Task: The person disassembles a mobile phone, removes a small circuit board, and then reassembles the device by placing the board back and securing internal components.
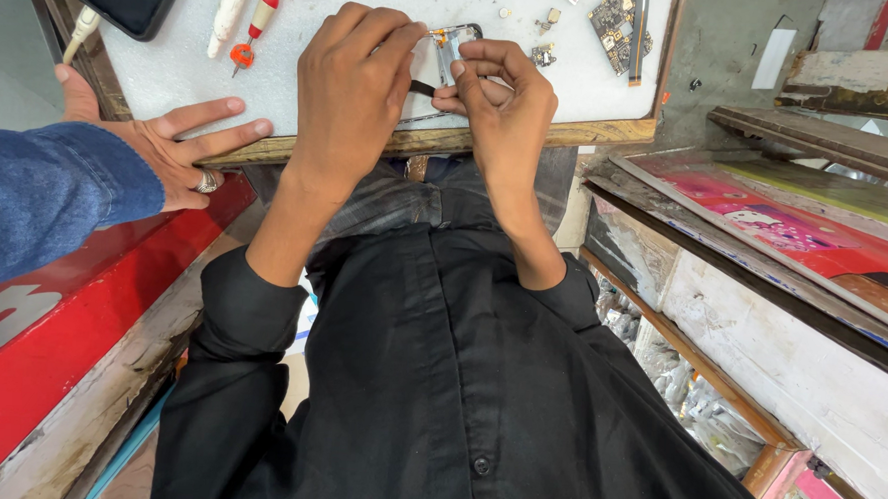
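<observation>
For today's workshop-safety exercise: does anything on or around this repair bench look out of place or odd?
Yes. Another person's hand, wearing a ring, rests on the bench edge beside the work. Tiny loose parts and a circuit board lie scattered.

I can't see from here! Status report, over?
Left hand and right hand both pinching small metal part. Another person's hand resting on board edge.

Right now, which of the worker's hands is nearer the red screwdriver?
Left. The left hand is just right of the red screwdriver; the right hand lies farther right, beyond the left.

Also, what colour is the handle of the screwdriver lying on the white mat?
Red, with a white shaft section; the screwdriver shows clearly in the head view.
</observation>
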